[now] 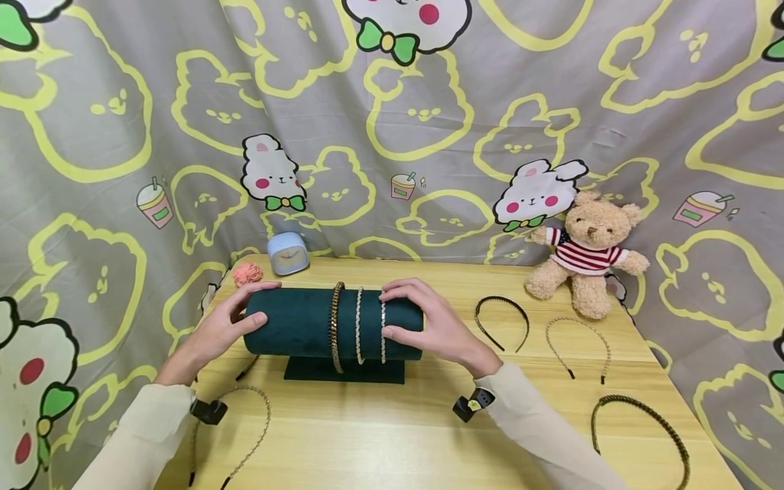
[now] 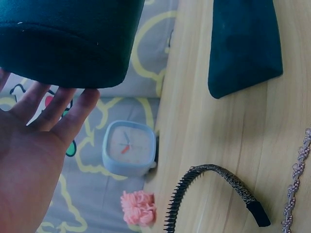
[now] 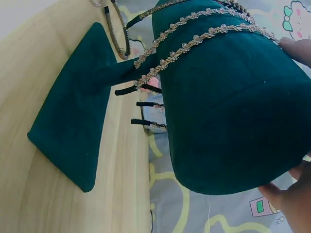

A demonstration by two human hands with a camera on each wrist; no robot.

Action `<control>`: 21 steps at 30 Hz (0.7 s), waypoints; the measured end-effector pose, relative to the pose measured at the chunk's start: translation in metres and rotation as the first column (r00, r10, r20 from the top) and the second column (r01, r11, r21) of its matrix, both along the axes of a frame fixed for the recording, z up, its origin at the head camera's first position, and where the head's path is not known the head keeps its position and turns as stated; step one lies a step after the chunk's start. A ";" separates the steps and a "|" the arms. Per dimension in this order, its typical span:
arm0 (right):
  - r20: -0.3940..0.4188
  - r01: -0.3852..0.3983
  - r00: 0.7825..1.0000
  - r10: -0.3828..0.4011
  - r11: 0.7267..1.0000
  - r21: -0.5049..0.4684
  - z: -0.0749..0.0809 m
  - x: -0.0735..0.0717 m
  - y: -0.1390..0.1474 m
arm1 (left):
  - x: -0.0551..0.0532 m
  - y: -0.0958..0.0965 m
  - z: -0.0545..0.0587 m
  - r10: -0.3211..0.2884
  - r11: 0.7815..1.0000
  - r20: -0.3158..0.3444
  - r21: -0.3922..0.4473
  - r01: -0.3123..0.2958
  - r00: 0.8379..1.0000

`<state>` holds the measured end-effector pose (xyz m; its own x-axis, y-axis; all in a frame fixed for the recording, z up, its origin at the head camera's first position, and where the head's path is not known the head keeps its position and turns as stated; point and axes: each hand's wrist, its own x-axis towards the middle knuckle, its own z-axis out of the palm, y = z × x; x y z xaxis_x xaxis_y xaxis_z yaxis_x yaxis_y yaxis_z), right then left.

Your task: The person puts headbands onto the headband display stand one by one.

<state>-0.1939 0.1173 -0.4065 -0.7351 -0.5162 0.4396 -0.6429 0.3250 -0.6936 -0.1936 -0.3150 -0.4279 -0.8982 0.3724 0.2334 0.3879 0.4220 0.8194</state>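
A dark green velvet headband stand (image 1: 294, 323) with a thick roll on a flat base (image 1: 343, 369) stands on the wooden table. Round its roll sit a bronze braided headband (image 1: 334, 330) and two thin beaded headbands, one in the middle (image 1: 359, 340) and one at the right (image 1: 383, 350). My left hand (image 1: 220, 327) grips the roll's left end, thumb in front and fingers behind. Over the right end spans my right hand (image 1: 437, 327), holding the rightmost beaded headband between thumb and fingertips against the roll. Its other fingers reach the roll's end in the right wrist view.
Headbands lie at the right: a black one (image 1: 525, 320), a beaded one (image 1: 608, 344) and a dark braided one (image 1: 664, 418). Another beaded headband (image 1: 266, 415) lies front left. Behind are a blue clock (image 1: 289, 255), a pink flower-like ball (image 1: 248, 273) and a teddy bear (image 1: 588, 255).
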 end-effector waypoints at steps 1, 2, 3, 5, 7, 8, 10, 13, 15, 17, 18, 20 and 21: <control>-0.010 0.000 1.000 0.000 1.000 0.003 0.000 0.000 -0.001 | 0.000 0.000 0.000 0.001 1.000 0.001 -0.001 -0.001 1.000; -0.019 -0.001 1.000 0.001 1.000 0.007 0.001 0.000 -0.002 | 0.000 0.000 0.000 0.002 1.000 0.002 -0.001 -0.002 1.000; -0.029 -0.001 1.000 0.002 1.000 0.011 0.001 0.000 -0.003 | 0.000 0.000 0.000 0.003 1.000 0.002 -0.002 -0.003 1.000; -0.043 -0.002 0.999 0.003 1.000 0.017 0.001 -0.001 -0.004 | 0.001 0.000 0.001 0.003 1.000 0.002 -0.001 -0.003 1.000; -0.055 0.001 0.998 0.000 1.000 0.026 0.001 -0.001 -0.005 | 0.001 0.000 0.001 0.002 1.000 0.001 0.003 -0.002 1.000; -0.060 0.003 0.998 -0.001 1.000 0.030 0.002 -0.002 -0.006 | 0.001 0.000 0.001 0.002 1.000 0.000 0.005 -0.002 1.000; -0.066 0.011 0.998 -0.009 0.999 0.036 0.003 -0.001 -0.007 | 0.001 0.000 0.001 0.002 1.000 0.000 0.006 -0.002 1.000; -0.066 0.027 0.998 -0.024 0.999 0.044 0.004 0.000 -0.010 | 0.002 0.001 0.001 0.005 1.000 0.001 0.000 -0.005 1.000; -0.060 0.036 0.998 -0.033 0.998 0.048 0.005 0.001 -0.011 | 0.002 0.001 0.001 0.006 1.000 0.002 -0.003 -0.006 1.000; -0.055 0.041 0.998 -0.038 0.998 0.052 0.005 0.002 -0.012 | 0.002 0.001 0.001 0.006 1.000 0.003 -0.005 -0.006 1.000; -0.055 0.042 0.998 -0.039 0.998 0.053 0.006 0.002 -0.012 | 0.002 0.001 0.001 0.006 1.000 0.002 -0.005 -0.006 1.000; -0.055 0.044 0.998 -0.041 0.998 0.053 0.006 0.002 -0.013 | 0.002 0.001 0.001 0.006 1.000 -0.001 -0.005 -0.006 1.000; -0.058 0.044 0.997 -0.041 0.998 0.052 0.006 0.002 -0.013 | 0.002 0.001 0.001 0.007 1.000 -0.003 -0.005 -0.007 1.000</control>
